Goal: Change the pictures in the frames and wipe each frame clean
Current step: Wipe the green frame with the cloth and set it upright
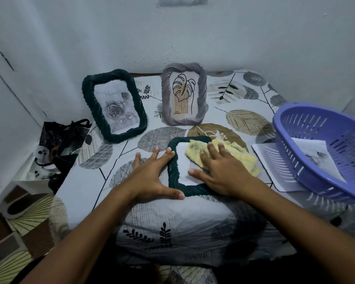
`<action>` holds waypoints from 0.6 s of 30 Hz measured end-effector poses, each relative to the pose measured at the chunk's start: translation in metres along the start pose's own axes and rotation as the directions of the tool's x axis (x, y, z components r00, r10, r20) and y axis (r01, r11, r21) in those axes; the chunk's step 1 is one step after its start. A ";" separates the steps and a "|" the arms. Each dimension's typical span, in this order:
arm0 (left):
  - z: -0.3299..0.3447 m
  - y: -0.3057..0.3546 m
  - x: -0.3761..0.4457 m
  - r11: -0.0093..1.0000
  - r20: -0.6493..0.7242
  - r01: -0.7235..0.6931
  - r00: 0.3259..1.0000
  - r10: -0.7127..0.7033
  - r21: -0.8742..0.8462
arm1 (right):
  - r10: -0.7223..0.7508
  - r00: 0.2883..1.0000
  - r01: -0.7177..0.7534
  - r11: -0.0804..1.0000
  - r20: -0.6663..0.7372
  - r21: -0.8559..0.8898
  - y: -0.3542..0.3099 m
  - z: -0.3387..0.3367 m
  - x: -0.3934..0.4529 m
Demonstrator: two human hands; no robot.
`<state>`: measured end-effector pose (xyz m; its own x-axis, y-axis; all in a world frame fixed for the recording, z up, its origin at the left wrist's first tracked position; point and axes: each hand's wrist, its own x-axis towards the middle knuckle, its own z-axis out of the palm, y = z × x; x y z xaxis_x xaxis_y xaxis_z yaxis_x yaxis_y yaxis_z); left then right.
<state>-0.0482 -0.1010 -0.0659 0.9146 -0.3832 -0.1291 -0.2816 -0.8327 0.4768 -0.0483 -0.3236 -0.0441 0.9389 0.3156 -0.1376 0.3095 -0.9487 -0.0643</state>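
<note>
Bedding (172, 222) with a leaf print covers the surface, and on it a dark green frame (173, 177) lies flat, its long axis running away from the person. The left hand (154, 177) braces the frame's left edge with straight spread fingers, while the right hand (219, 171) presses a yellow cloth (195, 149) flat against the glass. Beyond stand a green frame (88, 93) and a grey frame (165, 87), upright before the pale wall (193, 37); a purple basket (307, 175) sits right.

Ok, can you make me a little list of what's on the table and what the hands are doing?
flat frame: dark green, lying on the table
left hand: spread flat, steadying the frame's left edge
right hand: pressing a yellow cloth on the frame
standing frames: green frame with roses, grey frame with a leaf
basket: purple, on the right, tilted over paper prints
</note>
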 end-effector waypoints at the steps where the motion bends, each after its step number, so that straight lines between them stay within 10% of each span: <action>1: 0.001 -0.001 0.000 1.000 -0.003 -0.003 1.000 0.003 -0.005 | 0.003 1.000 -0.003 1.000 -0.008 0.007 -0.001 -0.001 0.009; 18: 0.003 -0.004 0.003 1.000 -0.065 -0.031 0.997 0.031 0.004 | -0.218 0.974 0.217 0.976 -0.060 -0.025 -0.030 0.002 0.006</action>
<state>-0.0448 -0.0998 -0.0709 0.9223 -0.3821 -0.0578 -0.3108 -0.8223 0.4767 -0.0526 -0.2929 -0.0450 0.8559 0.5136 -0.0609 0.5098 -0.8576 -0.0677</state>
